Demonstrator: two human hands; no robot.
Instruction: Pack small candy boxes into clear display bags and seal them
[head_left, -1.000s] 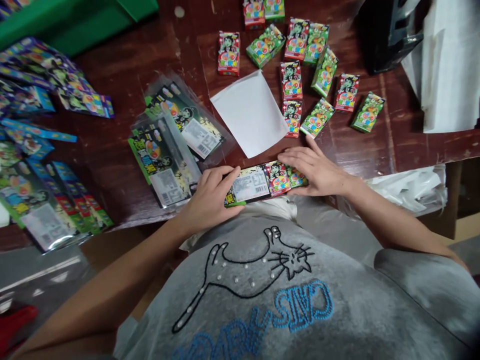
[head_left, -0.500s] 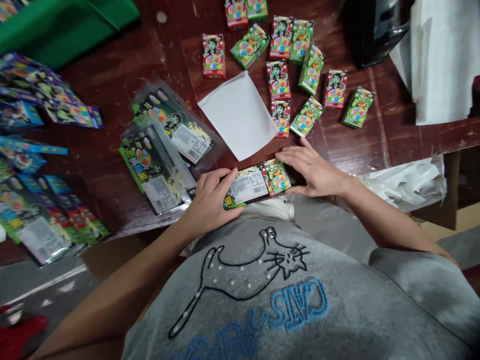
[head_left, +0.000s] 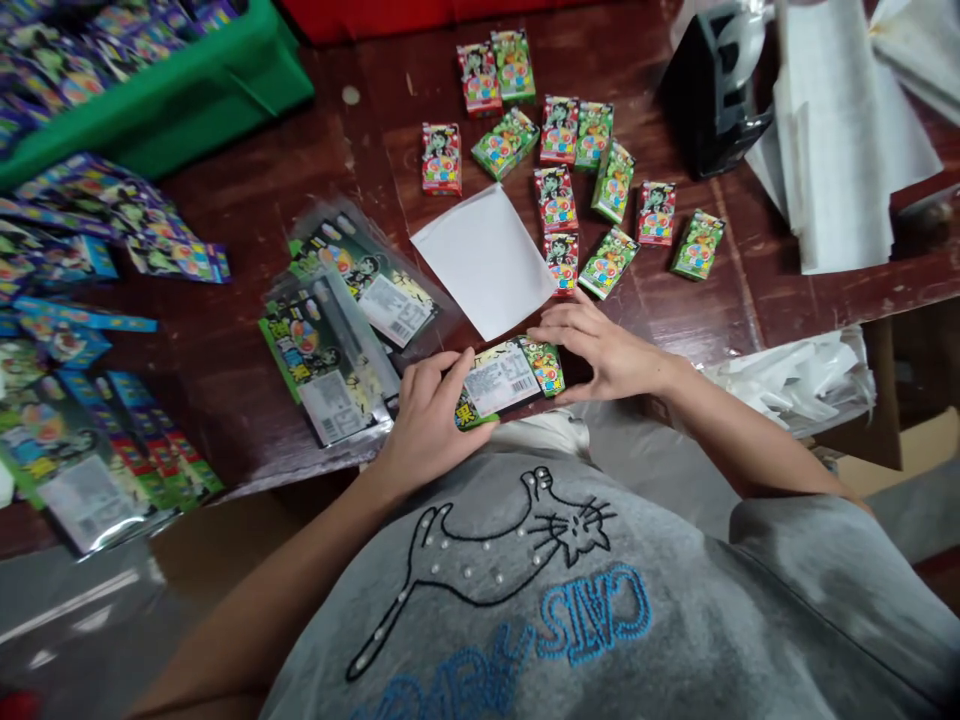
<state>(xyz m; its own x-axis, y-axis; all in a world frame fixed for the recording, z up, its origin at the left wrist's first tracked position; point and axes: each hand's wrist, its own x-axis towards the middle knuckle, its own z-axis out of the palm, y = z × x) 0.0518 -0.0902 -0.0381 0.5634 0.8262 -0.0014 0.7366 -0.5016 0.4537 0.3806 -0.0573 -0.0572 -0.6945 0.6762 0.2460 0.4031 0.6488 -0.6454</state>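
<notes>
At the near edge of the dark wooden table (head_left: 247,200) my left hand (head_left: 427,415) grips a printed packet (head_left: 499,378) with a white barcode label. A small green box (head_left: 546,364) sticks out of the packet's right end. My right hand (head_left: 600,350) is cupped around that end, fingers curled on the box. A white sheet (head_left: 486,260) lies just beyond the packet. Several small red and green boxes (head_left: 559,200) are scattered further back.
Two filled clear bags (head_left: 337,320) lie to the left of my hands. More printed packets (head_left: 82,400) cover the left side, and a green bin (head_left: 172,100) sits at the back left. A black object (head_left: 712,95) and stacked white paper (head_left: 832,140) stand at the right.
The small boxes have slid further into the packet, so only one green box shows now. My right hand has moved left with them. The view has tilted, showing more of the table's far side.
</notes>
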